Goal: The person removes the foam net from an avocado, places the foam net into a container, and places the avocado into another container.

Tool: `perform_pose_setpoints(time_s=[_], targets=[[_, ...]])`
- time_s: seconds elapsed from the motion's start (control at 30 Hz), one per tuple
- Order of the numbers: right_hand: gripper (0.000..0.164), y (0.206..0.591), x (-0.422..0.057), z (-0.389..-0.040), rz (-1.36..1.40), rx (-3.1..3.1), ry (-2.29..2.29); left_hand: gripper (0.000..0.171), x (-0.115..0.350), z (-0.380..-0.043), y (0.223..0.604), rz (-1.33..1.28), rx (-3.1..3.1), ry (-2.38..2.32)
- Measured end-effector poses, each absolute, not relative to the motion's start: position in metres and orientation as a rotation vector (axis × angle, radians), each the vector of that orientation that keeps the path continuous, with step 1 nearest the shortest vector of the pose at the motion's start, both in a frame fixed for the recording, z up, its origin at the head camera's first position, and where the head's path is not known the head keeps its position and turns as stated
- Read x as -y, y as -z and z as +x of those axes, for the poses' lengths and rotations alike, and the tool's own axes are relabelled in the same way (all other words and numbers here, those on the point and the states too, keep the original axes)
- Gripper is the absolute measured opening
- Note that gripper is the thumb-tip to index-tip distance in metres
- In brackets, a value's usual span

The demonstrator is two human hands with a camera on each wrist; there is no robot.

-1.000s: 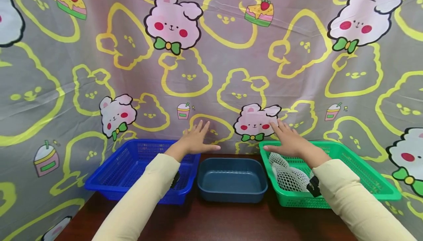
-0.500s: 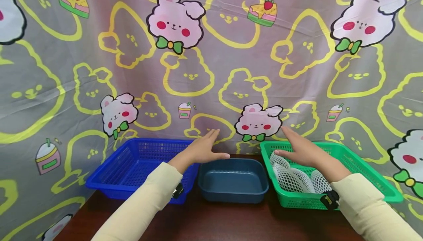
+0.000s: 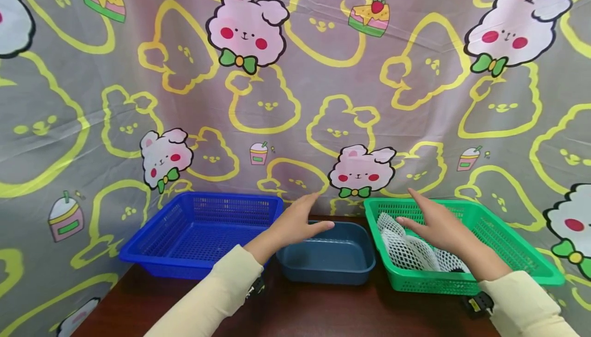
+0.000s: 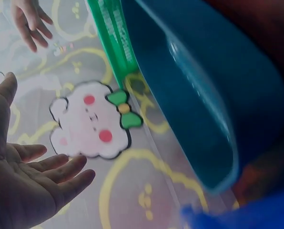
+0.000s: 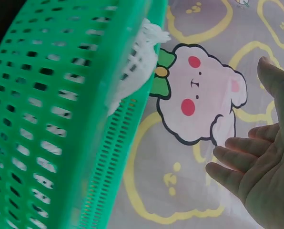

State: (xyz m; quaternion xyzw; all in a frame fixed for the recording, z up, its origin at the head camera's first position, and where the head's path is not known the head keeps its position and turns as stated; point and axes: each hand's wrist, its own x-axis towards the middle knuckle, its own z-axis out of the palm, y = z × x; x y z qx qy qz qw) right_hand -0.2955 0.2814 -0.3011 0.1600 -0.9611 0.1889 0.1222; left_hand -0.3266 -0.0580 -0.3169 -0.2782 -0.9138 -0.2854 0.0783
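Note:
My left hand (image 3: 295,222) hovers above the back left part of a dark blue rectangular tub (image 3: 325,274), thumb spread from the straight fingers. Nothing is in it. The left wrist view shows the palm (image 4: 27,195) apart from the tub wall (image 4: 199,86). Over the green basket (image 3: 434,283) hangs my right hand (image 3: 438,224), fingers extended and holding nothing. Below it in the basket lie several white mesh sleeves (image 3: 406,250); whether they wrap anything I cannot tell. In the right wrist view the right palm (image 5: 261,167) is apart from the basket's rim (image 5: 108,71).
A blue perforated basket (image 3: 184,266) stands left of the tub, close to its side. All three containers stand on a dark reddish-brown table (image 3: 323,311). A patterned curtain (image 3: 318,85) hangs right behind them. Black wrist cameras (image 3: 480,303) sit under the sleeves.
Both hands have moved right and lower. The left hand has come from beside the blue basket to above the tub. The right hand has drawn back over the green basket, uncovering more mesh sleeves.

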Motion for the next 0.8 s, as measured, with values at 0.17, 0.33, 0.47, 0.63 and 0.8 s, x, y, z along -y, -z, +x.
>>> perform_pose_setpoints(time_s=[0.17,0.33,0.47,0.63,0.8], targets=[[0.096,0.310,-0.283,-0.291,0.454,2.786,-0.545,0.084,0.043,-0.313,0.325,-0.881,2.719,0.944],[0.092,0.319,-0.288,-0.289,0.459,2.777,-0.552,0.076,0.029,-0.305,0.341,-0.900,2.661,1.170],[0.085,0.326,-0.291,-0.287,0.464,2.771,-0.589,0.064,0.018,-0.302,0.354,-0.904,2.581,1.424],[0.077,0.333,-0.292,-0.284,0.466,2.770,-0.627,0.052,0.007,-0.299,0.367,-0.880,2.520,1.724],[0.072,0.340,-0.297,-0.283,0.462,2.792,-0.686,0.045,-0.007,-0.294,0.376,-0.845,2.489,1.985]])
